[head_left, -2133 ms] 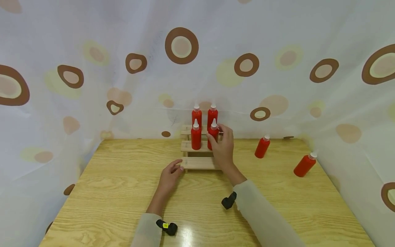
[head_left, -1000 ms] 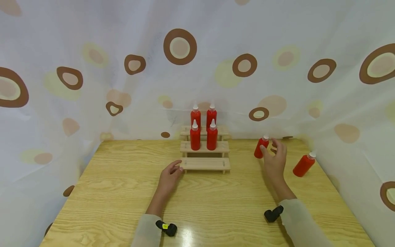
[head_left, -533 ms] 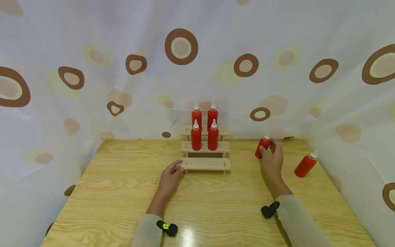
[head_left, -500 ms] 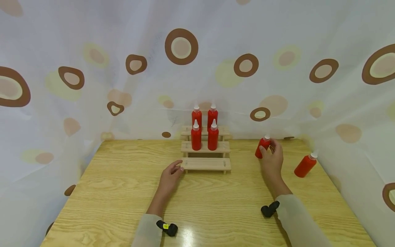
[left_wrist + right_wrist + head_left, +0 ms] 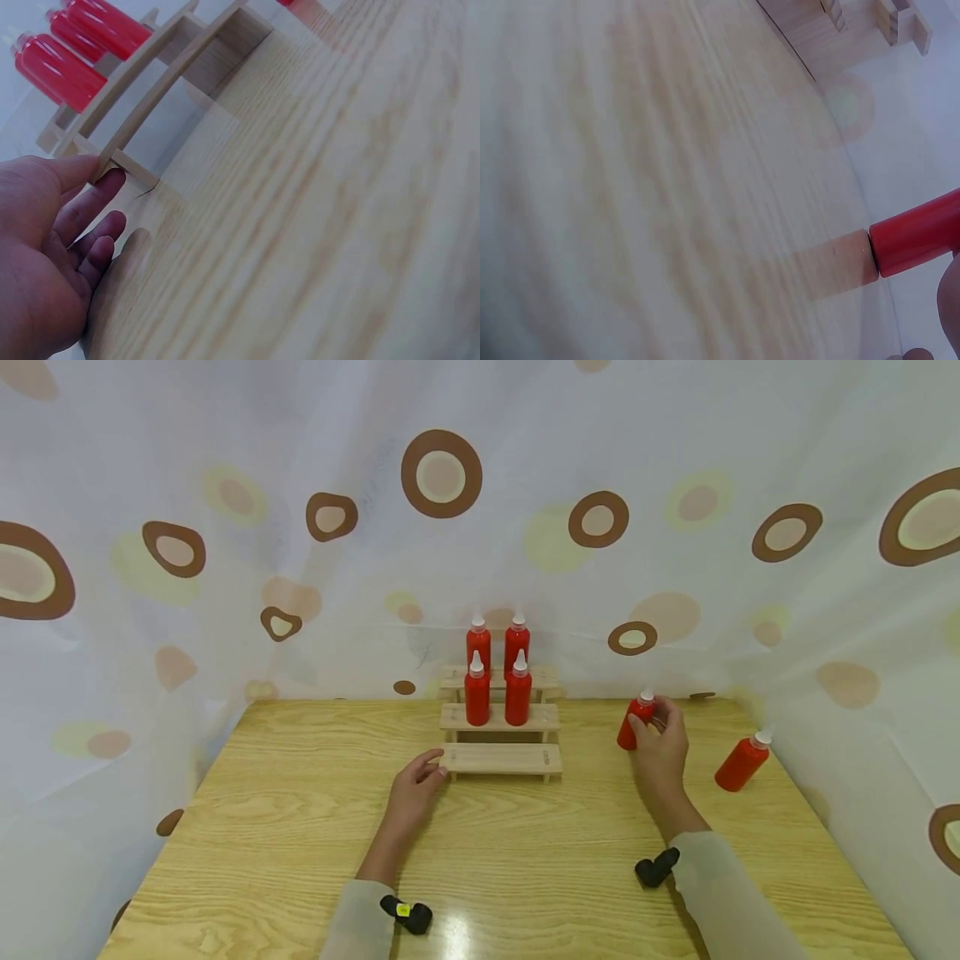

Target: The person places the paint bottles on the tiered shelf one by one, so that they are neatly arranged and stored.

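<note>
My right hand (image 5: 662,745) holds a red squeeze bottle (image 5: 627,734) with a white nozzle cap between thumb and fingers, right of the rack. In the right wrist view the base of this bottle (image 5: 911,236) is close to the tabletop; whether it touches is unclear. At the left end of the stepped wooden rack (image 5: 498,758), my left hand (image 5: 411,795) pinches the lowest step's corner, as the left wrist view shows with the thumb (image 5: 75,171) against the wood. Two red bottles (image 5: 477,697) stand on the middle step and two more (image 5: 517,639) on the top step.
Another red bottle (image 5: 742,762) stands on the wood-grain table (image 5: 525,877) near its right edge. The lowest step of the rack bears no bottle. A patterned white cloth (image 5: 360,577) rises behind the table and along both sides.
My right hand has left the right bottle on the middle step, moved right and taken hold of a bottle on the table, which has shifted slightly. The left hand has stayed put.
</note>
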Demonstrator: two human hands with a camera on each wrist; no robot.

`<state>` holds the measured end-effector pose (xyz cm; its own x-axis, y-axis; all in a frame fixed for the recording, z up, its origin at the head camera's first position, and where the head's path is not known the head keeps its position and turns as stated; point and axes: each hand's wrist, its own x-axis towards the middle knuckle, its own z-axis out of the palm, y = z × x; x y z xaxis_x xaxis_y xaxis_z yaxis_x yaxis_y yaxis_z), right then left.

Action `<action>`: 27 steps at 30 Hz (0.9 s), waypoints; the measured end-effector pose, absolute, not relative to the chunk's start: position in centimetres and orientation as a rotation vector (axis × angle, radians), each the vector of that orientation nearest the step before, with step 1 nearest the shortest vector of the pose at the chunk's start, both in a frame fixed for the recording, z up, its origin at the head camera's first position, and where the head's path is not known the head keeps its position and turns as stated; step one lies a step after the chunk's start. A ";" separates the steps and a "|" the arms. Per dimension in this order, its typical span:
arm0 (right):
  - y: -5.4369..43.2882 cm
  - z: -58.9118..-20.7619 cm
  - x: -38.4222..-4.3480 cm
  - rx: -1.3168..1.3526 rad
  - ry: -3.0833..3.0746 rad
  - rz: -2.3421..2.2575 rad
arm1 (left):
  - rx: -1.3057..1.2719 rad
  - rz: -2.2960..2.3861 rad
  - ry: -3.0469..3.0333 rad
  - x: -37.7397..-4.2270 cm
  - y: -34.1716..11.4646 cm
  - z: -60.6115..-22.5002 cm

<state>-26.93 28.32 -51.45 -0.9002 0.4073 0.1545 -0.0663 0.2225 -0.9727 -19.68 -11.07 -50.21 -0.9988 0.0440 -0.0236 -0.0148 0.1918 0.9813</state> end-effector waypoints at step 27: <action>20.8 -47.6 -22.6 0.232 -2.078 1.482 | -0.015 1.963 2.402 -20.5 -11.1 -51.6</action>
